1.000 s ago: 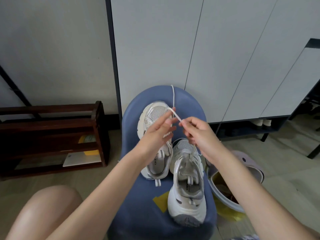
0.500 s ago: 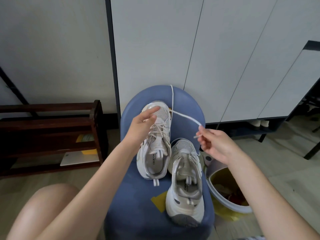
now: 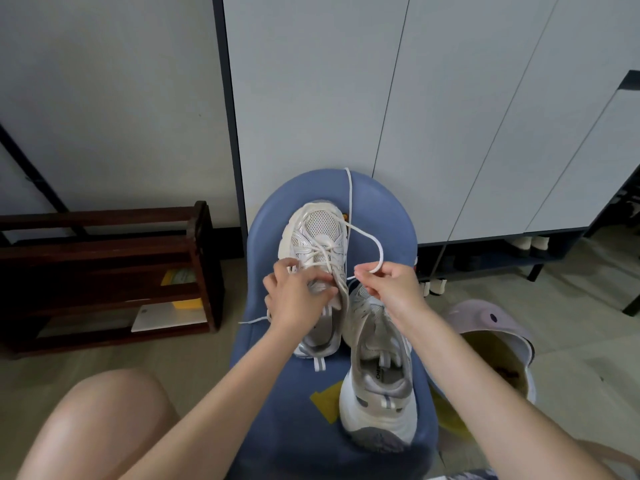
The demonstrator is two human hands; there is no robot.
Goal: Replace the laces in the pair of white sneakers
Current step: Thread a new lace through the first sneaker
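- Head view: my left hand (image 3: 298, 296) covers the middle of the far sneaker (image 3: 317, 258), so the eyelets and tongue under my fingers are hidden.
- My right wrist crosses the toe of the near sneaker (image 3: 379, 379); its front lacing is hard to make out.
- The bin (image 3: 498, 344) to my right is cut by my forearm; its contents are a dark blur.
- Both sneakers sit on the blue stool (image 3: 381, 216), heels toward me, the far one on the left and further back, the near one on the right, sides touching.
- They are white with grey mesh and silver trim; the far one has cream laces crossing its upper front.
- A white lace (image 3: 372, 244) runs from the far sneaker's toe side, loops out to the right over the stool and comes back to my right hand (image 3: 391, 289). Another strand runs over the stool's far edge.
- A loose lace end sticks out left of my left wrist, over the stool's edge.
- Left grip: fingers curled down onto the far sneaker's laces, grasping them as far as I can tell.
- Right grip: thumb and fingers pinch the white lace just right of the far sneaker, hand raised above the near sneaker's toe.
- A dark wooden rack (image 3: 104, 271) stands on the floor to the left.
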